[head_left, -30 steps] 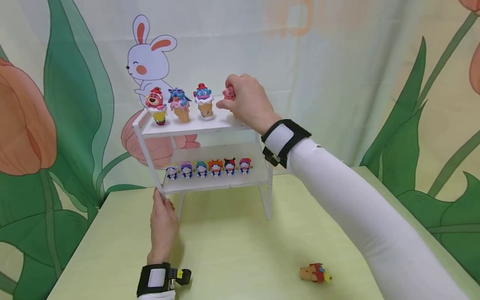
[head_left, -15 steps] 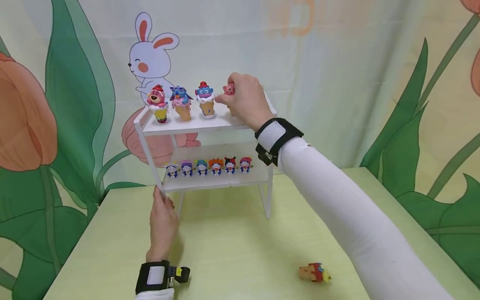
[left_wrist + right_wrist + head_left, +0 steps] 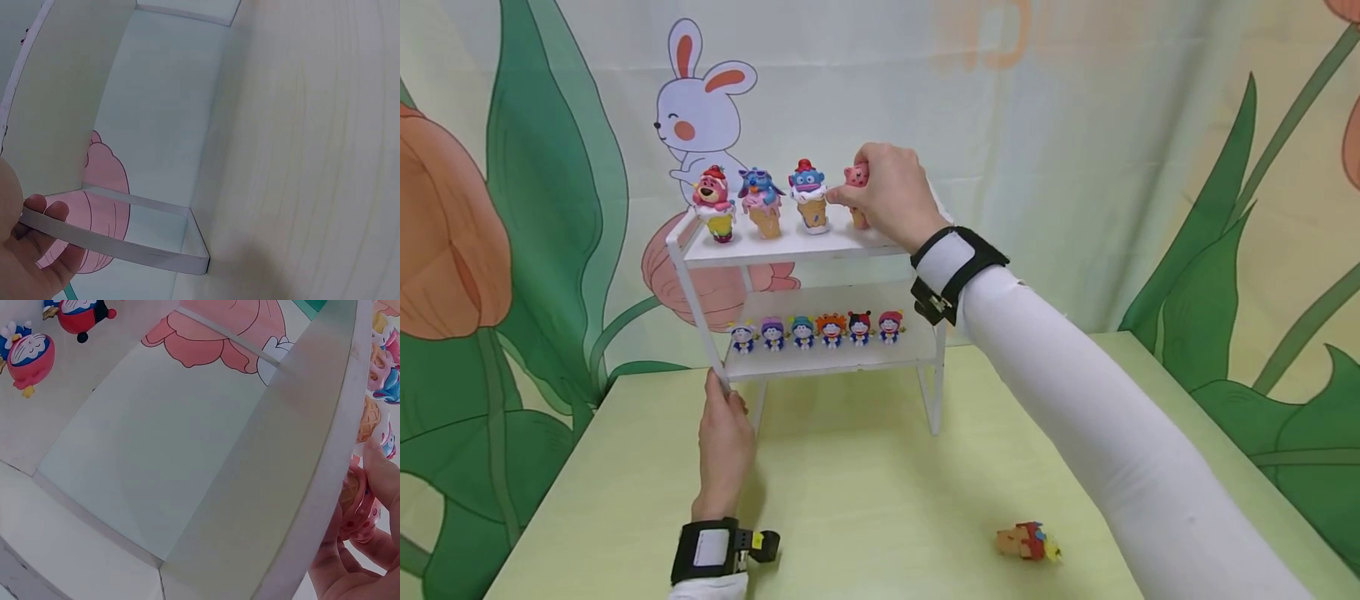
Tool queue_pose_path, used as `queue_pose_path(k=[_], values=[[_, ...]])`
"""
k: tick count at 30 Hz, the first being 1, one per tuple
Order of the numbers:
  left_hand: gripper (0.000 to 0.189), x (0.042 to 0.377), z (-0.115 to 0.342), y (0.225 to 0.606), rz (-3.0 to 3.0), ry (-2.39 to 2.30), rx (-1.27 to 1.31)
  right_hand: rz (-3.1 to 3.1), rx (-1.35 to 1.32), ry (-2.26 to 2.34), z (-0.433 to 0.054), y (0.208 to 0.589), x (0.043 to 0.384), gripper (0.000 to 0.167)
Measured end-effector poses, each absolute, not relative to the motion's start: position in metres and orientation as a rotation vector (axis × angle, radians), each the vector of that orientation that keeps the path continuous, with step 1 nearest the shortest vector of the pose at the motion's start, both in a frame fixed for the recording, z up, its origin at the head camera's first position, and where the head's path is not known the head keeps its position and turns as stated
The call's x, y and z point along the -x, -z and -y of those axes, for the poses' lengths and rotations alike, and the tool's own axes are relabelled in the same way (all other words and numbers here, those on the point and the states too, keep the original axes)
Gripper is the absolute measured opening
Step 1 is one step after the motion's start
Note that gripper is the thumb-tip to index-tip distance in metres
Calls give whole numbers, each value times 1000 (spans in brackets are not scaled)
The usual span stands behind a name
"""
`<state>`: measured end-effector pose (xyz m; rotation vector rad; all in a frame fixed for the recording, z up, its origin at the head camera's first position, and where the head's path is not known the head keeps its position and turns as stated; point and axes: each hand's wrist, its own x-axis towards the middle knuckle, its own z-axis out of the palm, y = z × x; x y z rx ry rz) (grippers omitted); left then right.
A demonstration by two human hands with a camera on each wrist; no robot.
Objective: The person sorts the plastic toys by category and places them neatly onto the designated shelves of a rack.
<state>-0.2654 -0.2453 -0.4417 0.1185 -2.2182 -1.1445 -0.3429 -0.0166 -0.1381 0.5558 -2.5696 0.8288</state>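
On the top board of a white two-tier shelf, my right hand grips a pink figurine in an ice-cream cone, at the right end of a row. Its base is largely behind my fingers in the head view. Left of it stand three more cone figurines: a blue one with a red hat, a blue one with sunglasses and a pink bear. My left hand holds the shelf's front left leg; in the left wrist view the fingers curl round the white bar.
Several small blue figurines in coloured hats stand in a row on the lower board. A brown, red and yellow figurine lies on its side on the pale table, front right. A printed curtain hangs behind the shelf.
My right hand has shifted slightly left and up in the head view with the pink figurine, and more of its cone shows. The left hand stays on the leg.
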Motion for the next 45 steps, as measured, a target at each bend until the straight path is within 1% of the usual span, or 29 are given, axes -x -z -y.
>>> queue_pose_path(k=[11, 19, 29, 31, 32, 36, 38, 40, 45], values=[[48, 265, 244, 440, 2216, 1160, -115, 2604, -620, -675, 17, 134, 341, 37], [48, 266, 246, 441, 2205, 1140, -97, 2616, -638, -725, 18, 134, 337, 21], [49, 267, 247, 443, 2215, 1119, -95, 2641, -654, -761, 17, 132, 332, 20], [48, 268, 247, 444, 2212, 1114, -92, 2651, -640, -746, 17, 132, 332, 23], [48, 268, 247, 444, 2206, 1117, -89, 2657, -620, -728, 16, 132, 332, 27], [48, 268, 246, 444, 2191, 1138, -67, 2675, -511, -678, 12, 131, 333, 54], [48, 268, 245, 444, 2184, 1144, -65, 2670, -477, -667, 10, 130, 334, 64], [48, 267, 245, 444, 2183, 1139, -68, 2659, -478, -674, 7, 129, 334, 67], [48, 267, 246, 443, 2196, 1130, -81, 2620, -509, -634, -2, 123, 331, 65]])
